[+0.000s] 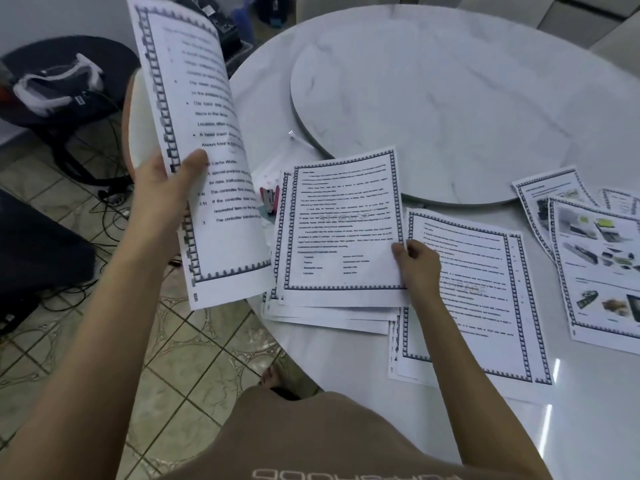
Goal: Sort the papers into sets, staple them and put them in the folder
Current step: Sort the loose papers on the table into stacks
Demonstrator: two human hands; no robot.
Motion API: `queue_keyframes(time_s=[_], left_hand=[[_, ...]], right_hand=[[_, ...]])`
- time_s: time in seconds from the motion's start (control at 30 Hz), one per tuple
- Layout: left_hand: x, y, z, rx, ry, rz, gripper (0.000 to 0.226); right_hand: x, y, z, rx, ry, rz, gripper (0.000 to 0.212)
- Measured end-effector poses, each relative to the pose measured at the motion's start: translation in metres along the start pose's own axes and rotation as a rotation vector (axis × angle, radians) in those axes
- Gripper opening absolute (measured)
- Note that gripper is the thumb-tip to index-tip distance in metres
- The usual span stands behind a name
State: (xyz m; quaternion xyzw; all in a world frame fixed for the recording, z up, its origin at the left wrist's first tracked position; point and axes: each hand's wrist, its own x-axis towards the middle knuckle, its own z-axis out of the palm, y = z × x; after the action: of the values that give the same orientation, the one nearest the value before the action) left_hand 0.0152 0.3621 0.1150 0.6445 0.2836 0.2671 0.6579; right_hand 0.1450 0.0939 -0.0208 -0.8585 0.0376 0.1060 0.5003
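The person stood at a round white marble table [346,375] with papers spread across its near side. The left hand [162,192] was raised off the table's left edge, over the tiled floor [104,358]. Its grip was closed on a bordered printed sheet [207,109], with the thumb [195,161] pressed on the printed face and the other fingers hidden behind the paper. The sheet stood nearly upright and curled over at the top.

The right hand [419,268] was low over the table. Its grip pinched the lower right edge of the top page [343,230] of a loose stack [329,317], thumb on top and fingers curled beneath. That stack lay by the table's near left edge, its sheets fanned out unevenly below the top page.

Just beside it on the right lay a second pile of text pages [485,306], partly under the right wrist and forearm. Farther right, near the picture's edge, was a third group, pages with photographs [595,265], overlapping one another.

A red stapler [269,200] sat on the table behind the stack's upper left corner, half hidden between it and the raised sheet. Whether the pale thing under it was the folder I could not tell. A round marble turntable [433,98] filled the table's middle, its rim touching the papers' far edges. On the floor to the left stood a dark chair [52,64] with a bag on it, above a tangle of cables [104,202].
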Motion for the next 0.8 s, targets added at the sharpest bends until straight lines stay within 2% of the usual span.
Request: queue_keyframes(time_s=[0.27,0.4,0.57,0.67,0.77,0.8], left_hand=[[-0.005,0.023,0.019,-0.087,-0.110,0.088,0.016],[-0.006,0.023,0.027,-0.106,-0.153,0.080,0.014],[-0.010,0.025,0.041,-0.155,-0.210,0.053,0.015],[-0.017,0.024,0.056,-0.184,-0.271,0.018,0.015],[-0.029,0.022,0.077,-0.215,-0.349,-0.009,0.013],[-0.034,0.021,0.084,-0.217,-0.374,-0.012,0.014]], right_hand=[[-0.012,0.000,0.006,-0.046,-0.045,-0.011,0.011],[-0.014,0.001,-0.001,-0.096,0.028,-0.057,0.029],[-0.009,-0.007,-0.012,-0.096,0.106,-0.183,0.034],[-0.008,-0.019,-0.014,0.066,0.001,-0.103,0.035],[-0.008,-0.024,-0.011,0.209,-0.222,-0.014,0.031],[-0.009,-0.025,-0.010,0.240,-0.309,0.028,0.037]])
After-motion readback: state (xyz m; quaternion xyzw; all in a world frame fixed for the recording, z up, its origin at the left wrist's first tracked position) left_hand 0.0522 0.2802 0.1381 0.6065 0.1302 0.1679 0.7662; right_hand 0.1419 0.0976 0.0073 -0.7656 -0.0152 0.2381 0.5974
